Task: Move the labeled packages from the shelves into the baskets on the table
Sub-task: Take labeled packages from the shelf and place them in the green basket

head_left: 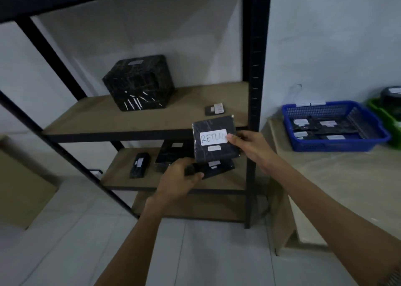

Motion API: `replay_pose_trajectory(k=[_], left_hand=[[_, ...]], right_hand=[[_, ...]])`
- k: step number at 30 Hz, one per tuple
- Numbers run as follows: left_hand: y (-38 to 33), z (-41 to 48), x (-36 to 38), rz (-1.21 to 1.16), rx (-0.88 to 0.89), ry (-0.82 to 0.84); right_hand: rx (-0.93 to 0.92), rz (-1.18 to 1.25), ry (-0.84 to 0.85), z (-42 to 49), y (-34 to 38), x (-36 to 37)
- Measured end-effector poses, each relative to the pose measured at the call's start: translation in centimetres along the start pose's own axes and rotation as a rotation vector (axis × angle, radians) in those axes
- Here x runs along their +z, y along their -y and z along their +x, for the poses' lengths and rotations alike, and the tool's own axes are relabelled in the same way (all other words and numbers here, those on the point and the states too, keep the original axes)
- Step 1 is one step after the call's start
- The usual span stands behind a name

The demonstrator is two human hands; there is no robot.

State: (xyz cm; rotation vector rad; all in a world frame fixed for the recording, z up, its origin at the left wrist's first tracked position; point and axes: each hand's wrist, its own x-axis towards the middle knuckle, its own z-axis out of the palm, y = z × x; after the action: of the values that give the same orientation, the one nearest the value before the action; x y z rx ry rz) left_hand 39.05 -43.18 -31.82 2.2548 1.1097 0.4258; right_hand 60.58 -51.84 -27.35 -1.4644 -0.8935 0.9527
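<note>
Package (213, 142) with a white label reading "RETUR", the last letter under my thumb, is held upright in front of the shelf (152, 121). My right hand (247, 147) pinches its right edge, arm stretched in from the lower right. My left hand (178, 177), lower down, curls round the end of a second package (217, 169) just beneath the first. The blue basket (338, 147) sits on the table (347, 181), well apart.

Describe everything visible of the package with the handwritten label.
The flat black package, wrapped in shiny film, bears a white label reading RETUR, its end under the thumb, and a smaller label below. The right hand pinches its right edge, holding it upright. The left hand grips a second package beneath it.
</note>
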Motion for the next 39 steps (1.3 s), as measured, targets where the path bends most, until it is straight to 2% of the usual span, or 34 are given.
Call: replay_pose_trajectory(k=[9, 13, 17, 23, 32, 39], left_hand=[[-4.1, -9.6, 5.2, -0.122, 0.002, 0.095], [-6.7, -13.4, 8.7, -0.181, 0.057, 0.119], [-10.2, -16.2, 12.6, -0.246, 0.051, 0.210], [-17.7, -17.0, 18.7, -0.286, 0.105, 0.285], [-32.7, -14.3, 32.1, -0.122, 0.170, 0.310], [-41.9, -12.3, 39.5, -0.114, 0.156, 0.344]], right_hand=[[0.070, 0.040, -0.150, -13.9, -3.6, -3.6], [0.099, -0.005, -0.229, -20.1, -5.3, -6.6], [0.160, -0.041, -0.302, -25.6, -7.1, -10.9], [0.206, 0.048, -0.402, -31.0, -9.2, -19.7], [0.167, 0.072, -0.439, -36.8, -11.0, -37.3], [0.166, 0.068, -0.454, -37.1, -11.9, -50.0]])
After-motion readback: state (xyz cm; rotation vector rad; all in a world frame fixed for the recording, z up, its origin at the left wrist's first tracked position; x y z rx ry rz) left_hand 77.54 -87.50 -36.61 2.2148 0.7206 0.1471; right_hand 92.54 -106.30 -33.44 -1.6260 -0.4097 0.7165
